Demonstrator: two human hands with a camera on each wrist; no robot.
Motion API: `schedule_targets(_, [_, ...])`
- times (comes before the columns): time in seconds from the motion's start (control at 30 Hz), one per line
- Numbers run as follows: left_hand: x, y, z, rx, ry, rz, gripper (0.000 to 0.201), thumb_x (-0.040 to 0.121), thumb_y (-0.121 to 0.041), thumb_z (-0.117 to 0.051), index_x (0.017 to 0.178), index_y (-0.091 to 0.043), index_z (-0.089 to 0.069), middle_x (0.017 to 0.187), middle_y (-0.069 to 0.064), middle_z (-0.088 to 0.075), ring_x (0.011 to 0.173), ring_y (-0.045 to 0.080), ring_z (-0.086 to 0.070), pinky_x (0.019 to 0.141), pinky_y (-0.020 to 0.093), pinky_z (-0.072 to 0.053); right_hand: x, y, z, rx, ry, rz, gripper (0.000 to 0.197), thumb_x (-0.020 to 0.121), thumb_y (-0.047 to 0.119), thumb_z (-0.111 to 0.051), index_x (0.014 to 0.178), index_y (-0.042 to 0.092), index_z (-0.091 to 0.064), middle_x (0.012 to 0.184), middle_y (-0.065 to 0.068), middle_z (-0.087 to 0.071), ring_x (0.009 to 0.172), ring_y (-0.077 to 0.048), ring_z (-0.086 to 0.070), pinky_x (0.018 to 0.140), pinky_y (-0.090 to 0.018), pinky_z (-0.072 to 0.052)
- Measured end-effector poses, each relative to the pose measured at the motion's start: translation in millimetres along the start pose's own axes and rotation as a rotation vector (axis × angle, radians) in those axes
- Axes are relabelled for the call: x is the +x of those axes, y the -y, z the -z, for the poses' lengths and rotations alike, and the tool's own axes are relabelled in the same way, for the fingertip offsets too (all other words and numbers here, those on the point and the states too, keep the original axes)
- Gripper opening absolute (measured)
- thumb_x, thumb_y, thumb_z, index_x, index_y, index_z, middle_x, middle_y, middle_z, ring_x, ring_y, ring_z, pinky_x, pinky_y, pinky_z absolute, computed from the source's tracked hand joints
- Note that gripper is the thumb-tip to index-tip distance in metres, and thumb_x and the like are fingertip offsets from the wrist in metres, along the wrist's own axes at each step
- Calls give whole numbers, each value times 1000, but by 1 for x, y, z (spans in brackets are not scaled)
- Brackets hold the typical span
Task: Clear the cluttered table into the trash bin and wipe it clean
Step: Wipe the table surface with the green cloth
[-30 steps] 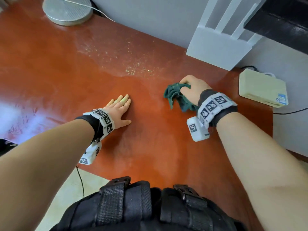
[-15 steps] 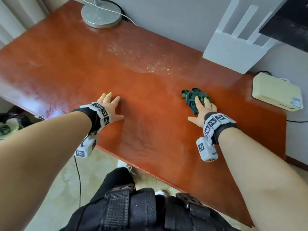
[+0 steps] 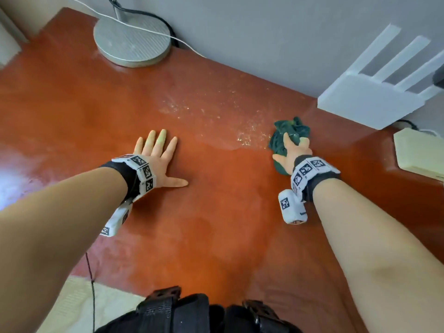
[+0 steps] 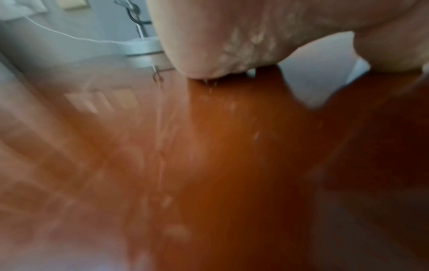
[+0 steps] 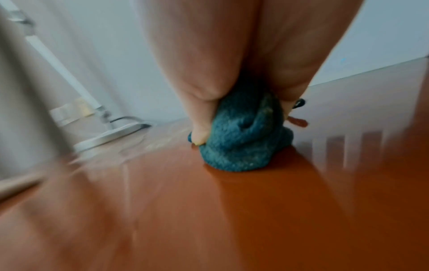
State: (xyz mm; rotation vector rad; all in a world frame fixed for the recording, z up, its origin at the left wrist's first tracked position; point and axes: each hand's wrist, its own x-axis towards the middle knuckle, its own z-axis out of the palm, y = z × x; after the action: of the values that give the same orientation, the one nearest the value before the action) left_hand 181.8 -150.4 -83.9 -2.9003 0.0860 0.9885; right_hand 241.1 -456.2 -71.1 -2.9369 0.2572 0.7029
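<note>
— Evidently a wiping step is in hand: the green cloth [image 3: 290, 133] is bunched into a wad and pressed onto the red-brown table [image 3: 216, 224] at its far right, just beside the pale gritty patch [image 3: 216, 114]. Why would it be balled up like that?

— A thick pad is probably wanted, so that pressure is put on a small area and the grit is gathered rather than spread. From the right wrist view the cloth [image 5: 241, 143] is seen pinched between thumb and fingers, with its underside flat on the wood.

— And the right hand [image 3: 292, 150] itself?

— It is laid over the wad, fingers curled round it, the forearm stretched well forward toward the white router [image 3: 367, 104].

— The left hand [image 3: 156, 159] holds nothing?

— Nothing. It is spread flat on the table, fingers straight and thumb out to the side, well apart from the cloth. The body's weight is likely being braced on it while the reach is made.

— Is the trash bin seen?

— No, it is not in view. No loose clutter is shown on the table; only the lamp base [image 3: 132, 42] and a cream box [image 3: 418, 152] at the edges. The gritty patch has yet to be wiped.
</note>
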Motion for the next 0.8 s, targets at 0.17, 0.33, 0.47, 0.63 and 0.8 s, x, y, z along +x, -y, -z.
schedule_targets(0.17, [5, 3, -3, -10, 35, -39, 114, 71, -83, -36, 143, -23, 28, 151, 8, 32, 140, 30, 26, 115, 47, 10, 12, 53, 11, 96, 44, 114, 70, 93, 36, -53, 150, 24, -14, 150, -16, -8, 134, -36, -31, 110, -33, -26])
schedule_targets(0.33, [7, 6, -3, -8, 54, -57, 113, 72, -82, -37, 142, -23, 29, 150, 8, 34, 139, 30, 28, 114, 49, 11, -16, 76, 2, 59, 169, 348, 66, 95, 29, -51, 149, 24, -15, 152, -13, -11, 135, -28, -30, 107, -26, -26])
schedule_targets(0.47, [5, 6, -2, -12, 46, -52, 113, 72, -82, -37, 142, -24, 29, 150, 7, 34, 139, 29, 28, 114, 48, 12, -16, 30, 33, 291, -145, 96, 56, 94, 23, -52, 145, 13, -31, 142, -19, -29, 128, -32, -39, 107, -28, -27])
schedule_targets(0.63, [5, 5, -4, -15, 29, -41, 113, 71, -83, -36, 142, -24, 29, 150, 6, 33, 140, 29, 27, 114, 48, 12, -8, -74, 42, 216, -170, -412, 58, 91, 34, -52, 140, 9, -36, 138, -23, -35, 119, -39, -44, 99, -42, -38])
schedule_targets(0.8, [9, 4, -6, 4, 34, -24, 115, 69, -86, -35, 142, -25, 30, 150, 6, 34, 140, 29, 26, 116, 49, 10, 1, -79, 16, 185, -22, -480, 84, 89, 56, -46, 151, 18, -4, 155, -13, -10, 140, -36, -19, 112, -50, -20])
